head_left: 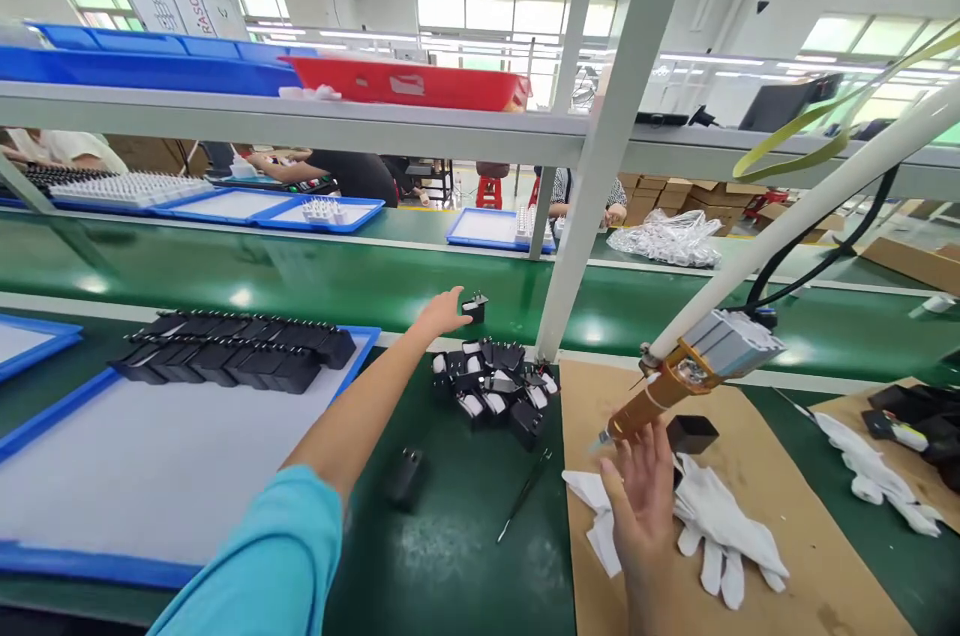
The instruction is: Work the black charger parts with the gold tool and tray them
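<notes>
there, black plugs (232,351) line blue tray (75,564); right grip (641,501) open, left grip (442,313) unclear.

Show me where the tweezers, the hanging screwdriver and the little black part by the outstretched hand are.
tweezers (525,496), head view, middle of the thin shaft.
hanging screwdriver (652,404), head view, its orange barrel.
little black part (474,306), head view, centre of its body.

Open green mat (457,576) between blue tray (352,366) and cardboard sheet (787,516), white post (581,206) and hanging screwdriver (656,401) beyond.
</notes>
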The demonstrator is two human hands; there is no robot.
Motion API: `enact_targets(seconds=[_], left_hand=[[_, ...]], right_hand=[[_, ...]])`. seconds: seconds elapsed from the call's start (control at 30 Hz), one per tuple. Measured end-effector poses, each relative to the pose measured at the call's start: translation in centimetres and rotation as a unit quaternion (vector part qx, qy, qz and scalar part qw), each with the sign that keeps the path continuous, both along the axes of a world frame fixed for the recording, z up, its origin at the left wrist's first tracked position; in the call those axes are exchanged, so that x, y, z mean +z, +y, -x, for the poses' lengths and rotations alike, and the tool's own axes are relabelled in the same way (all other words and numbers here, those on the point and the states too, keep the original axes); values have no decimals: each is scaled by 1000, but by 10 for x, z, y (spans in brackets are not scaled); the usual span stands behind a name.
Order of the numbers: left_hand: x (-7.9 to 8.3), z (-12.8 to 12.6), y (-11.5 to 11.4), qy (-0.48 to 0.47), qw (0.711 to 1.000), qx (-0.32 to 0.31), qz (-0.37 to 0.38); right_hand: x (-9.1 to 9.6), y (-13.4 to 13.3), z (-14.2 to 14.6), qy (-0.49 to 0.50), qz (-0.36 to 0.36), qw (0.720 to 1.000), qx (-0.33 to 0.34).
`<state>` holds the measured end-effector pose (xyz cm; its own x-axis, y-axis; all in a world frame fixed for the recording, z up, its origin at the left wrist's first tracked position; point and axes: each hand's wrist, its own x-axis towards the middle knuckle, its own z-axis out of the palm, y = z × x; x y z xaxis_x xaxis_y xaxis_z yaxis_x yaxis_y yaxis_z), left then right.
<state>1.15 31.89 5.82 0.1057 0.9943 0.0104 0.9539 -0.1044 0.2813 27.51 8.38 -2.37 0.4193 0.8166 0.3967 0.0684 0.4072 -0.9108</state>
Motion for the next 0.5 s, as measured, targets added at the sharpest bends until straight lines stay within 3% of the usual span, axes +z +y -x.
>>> enact_targets(seconds=[0.13,0.27,0.37,0.5], left_hand=[[-18,-14,36,2,1000,15,20],[-16,11,38,20,997,69,36],[-7,55,11,41,992,114,25],[-10,110,-62,63,989,137,15]], right_hand=[[-9,-2,4,-7,7,1000,-13],[-13,-3,2,-23,-3,1000,3],[-11,-6,1,-29,-5,999,26],[-5,-9,-2,-35,-15,998,50]])
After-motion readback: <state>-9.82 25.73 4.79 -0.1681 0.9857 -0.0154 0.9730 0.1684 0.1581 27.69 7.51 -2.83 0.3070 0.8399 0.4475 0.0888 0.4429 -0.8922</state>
